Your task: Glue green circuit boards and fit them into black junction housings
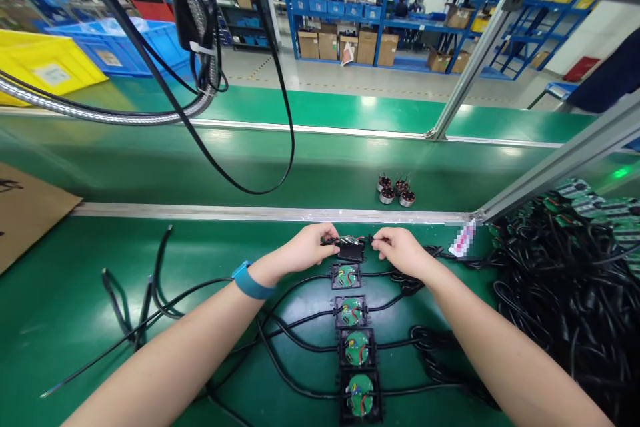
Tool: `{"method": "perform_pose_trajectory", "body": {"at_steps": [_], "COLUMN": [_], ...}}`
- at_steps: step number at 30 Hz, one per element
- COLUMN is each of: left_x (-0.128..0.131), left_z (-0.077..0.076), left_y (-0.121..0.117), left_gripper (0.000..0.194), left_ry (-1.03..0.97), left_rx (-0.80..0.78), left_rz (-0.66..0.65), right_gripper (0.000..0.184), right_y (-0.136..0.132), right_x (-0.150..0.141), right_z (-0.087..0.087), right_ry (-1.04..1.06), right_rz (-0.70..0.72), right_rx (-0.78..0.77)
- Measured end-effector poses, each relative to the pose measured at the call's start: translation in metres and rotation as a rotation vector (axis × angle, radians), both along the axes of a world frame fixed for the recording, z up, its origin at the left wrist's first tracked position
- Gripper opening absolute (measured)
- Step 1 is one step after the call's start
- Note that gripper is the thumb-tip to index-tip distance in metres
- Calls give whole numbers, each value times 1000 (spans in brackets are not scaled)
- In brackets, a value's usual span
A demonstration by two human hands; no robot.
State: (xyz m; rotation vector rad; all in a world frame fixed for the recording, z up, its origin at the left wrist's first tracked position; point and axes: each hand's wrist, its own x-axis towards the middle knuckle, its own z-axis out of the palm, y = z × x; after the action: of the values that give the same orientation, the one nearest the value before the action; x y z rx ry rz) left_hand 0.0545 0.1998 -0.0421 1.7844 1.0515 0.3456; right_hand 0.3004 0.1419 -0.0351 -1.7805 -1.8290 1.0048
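Note:
My left hand point(306, 248) and my right hand point(397, 250) are both closed in a pinch on the black cables at either side of a small black box with a circuit board point(350, 247), held just above the green bench. Below it lies a column of several open black boxes point(346, 275) with round green boards and black cables running out left and right. A blue band point(247, 279) sits on my left wrist.
A big heap of black cables with green boards point(565, 267) fills the right side. Several small round motor-like parts point(395, 191) sit on the conveyor belt beyond the metal rail point(250, 213). Loose cables point(145, 293) lie left; cardboard point(25, 213) at far left. Cables and a flex hose point(100, 110) hang above.

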Motion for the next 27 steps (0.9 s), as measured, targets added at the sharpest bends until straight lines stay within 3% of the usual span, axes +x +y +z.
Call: {"method": "perform_pose_trajectory", "body": {"at_steps": [4,7,10,15,19,27], "left_x": [-3,-3,4,20,30,37], "left_z": [9,7,0,-12,-9,1], "left_y": [14,20,18,9,3,4], "left_gripper": [33,30,23,26,19,12], "left_ry": [-118,-130,-109,31,117,202], "left_rx": [-188,-242,-137,171,336,430], "left_rz": [-66,-32,29,178,144,54], "right_gripper": [7,8,9,11,14,17], "right_y": [-4,-9,-13,-21,-29,-34], "right_x": [2,4,4,2,0,-2], "right_z": [-3,-7,-11,-10,-7,-6], "right_ry": [-66,-134,-176,-266,-290,-299], "right_rz": [25,79,88,153,216,271], "right_rx": [237,362,377,362,323,276]}}
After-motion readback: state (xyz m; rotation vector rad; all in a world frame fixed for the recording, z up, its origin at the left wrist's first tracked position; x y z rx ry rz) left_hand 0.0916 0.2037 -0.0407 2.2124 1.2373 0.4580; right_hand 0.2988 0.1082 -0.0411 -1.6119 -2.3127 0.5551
